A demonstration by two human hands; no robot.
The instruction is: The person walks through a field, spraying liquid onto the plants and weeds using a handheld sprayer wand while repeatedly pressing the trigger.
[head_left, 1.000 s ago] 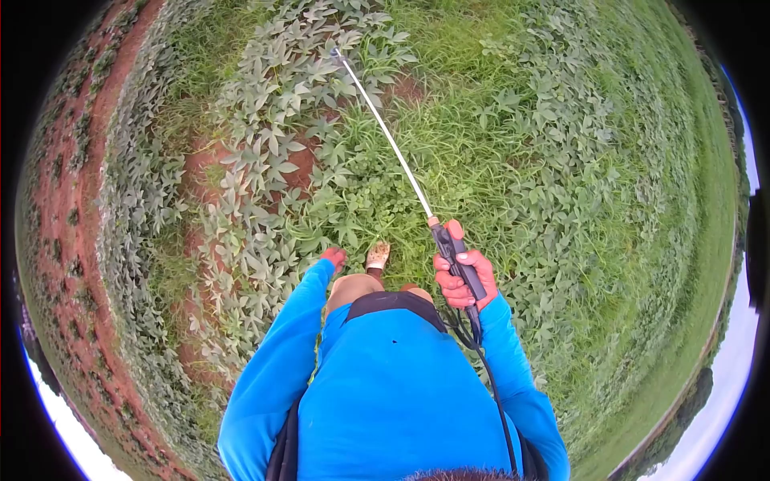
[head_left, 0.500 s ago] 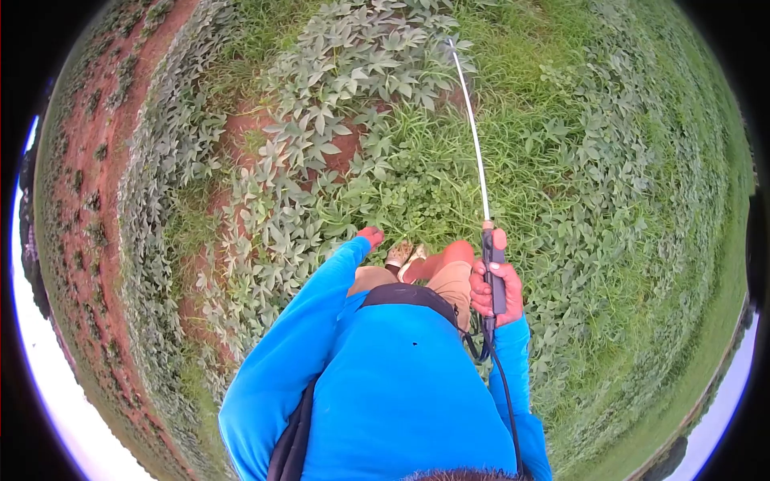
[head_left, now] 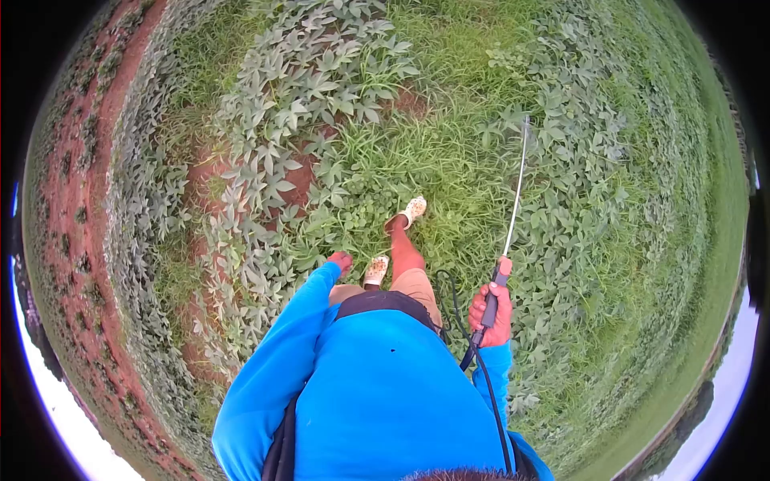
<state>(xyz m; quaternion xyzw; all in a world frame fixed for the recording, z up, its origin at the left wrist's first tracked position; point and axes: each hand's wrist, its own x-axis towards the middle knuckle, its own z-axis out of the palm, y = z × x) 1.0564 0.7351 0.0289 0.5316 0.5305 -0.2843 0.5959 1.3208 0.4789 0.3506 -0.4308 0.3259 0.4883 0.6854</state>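
Note:
My right hand (head_left: 492, 314) is wrapped round the dark handle of a spray wand (head_left: 517, 192). The wand's thin pale tube points away from me and slightly right, its tip over leafy plants (head_left: 569, 128). From the handle a black hose (head_left: 493, 393) runs down along my right side, with a loop beside my hip. My left hand (head_left: 342, 261) hangs low beside my left thigh, near green leaves; its fingers are too small to make out, and no object shows in it.
Broad-leaved plants (head_left: 273, 104) grow at the left, with grass (head_left: 457, 72) in the middle and patches of red soil (head_left: 301, 180). A red dirt strip (head_left: 96, 184) lies farther left. My shoes (head_left: 415, 209) stand among the low growth.
The wand has swung to the right, its tip now over the plants on that side. My right hand has moved lower. One leg has stepped forward.

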